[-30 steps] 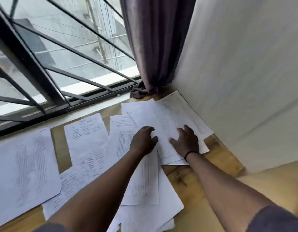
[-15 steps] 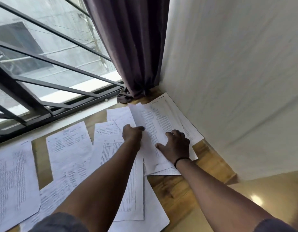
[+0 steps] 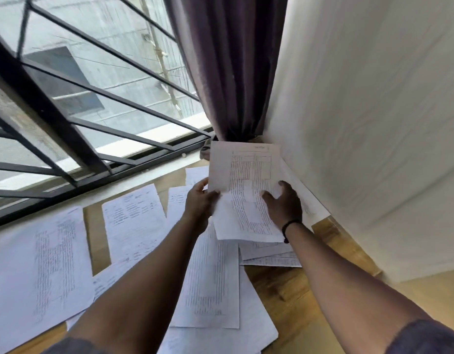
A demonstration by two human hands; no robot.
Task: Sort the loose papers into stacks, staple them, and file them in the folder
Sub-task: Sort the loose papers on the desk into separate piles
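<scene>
Near wall corner, both hands, left (image 3: 199,203) & right (image 3: 284,204), pinch raised sheet (image 3: 243,169) by its side edges.

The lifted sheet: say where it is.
Head view, right of centre: the lifted sheet is held by the left hand and right hand, below the curtain.

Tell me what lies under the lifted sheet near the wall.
Under the lifted sheet a few more printed papers overlap on the wooden table. How many are stacked there, and what they cover, is hidden.
</scene>
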